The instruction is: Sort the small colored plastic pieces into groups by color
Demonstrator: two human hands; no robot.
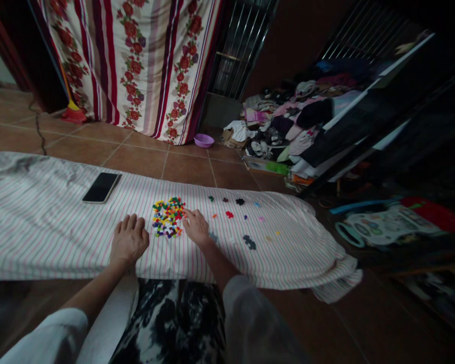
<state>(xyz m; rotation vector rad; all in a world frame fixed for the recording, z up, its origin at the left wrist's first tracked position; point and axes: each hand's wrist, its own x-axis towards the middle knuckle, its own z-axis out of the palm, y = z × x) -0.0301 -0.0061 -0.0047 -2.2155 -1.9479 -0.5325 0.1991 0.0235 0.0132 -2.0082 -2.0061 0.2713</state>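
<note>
A heap of small multicoloured plastic pieces [168, 218] lies on the striped cloth [72, 222] in front of me. My right hand [196, 225] is at the heap's right edge, its fingers bent towards the pieces; whether a piece is between the fingertips is too small to make out. Left of the heap, my left hand [129, 238] rests flat on the cloth, holding nothing. To the right, pieces lie in small groups by colour: a red group [229, 215], a black group [240, 201], a dark grey group [249, 242] and several others. A grey group is partly hidden by my right hand.
A phone [102, 187] lies on the cloth at the left. Beyond it are a tiled floor, a purple basin [203, 140], a floral curtain [136, 65] and a red broom [74, 113]. A pile of clothes [284, 119] is at the back right.
</note>
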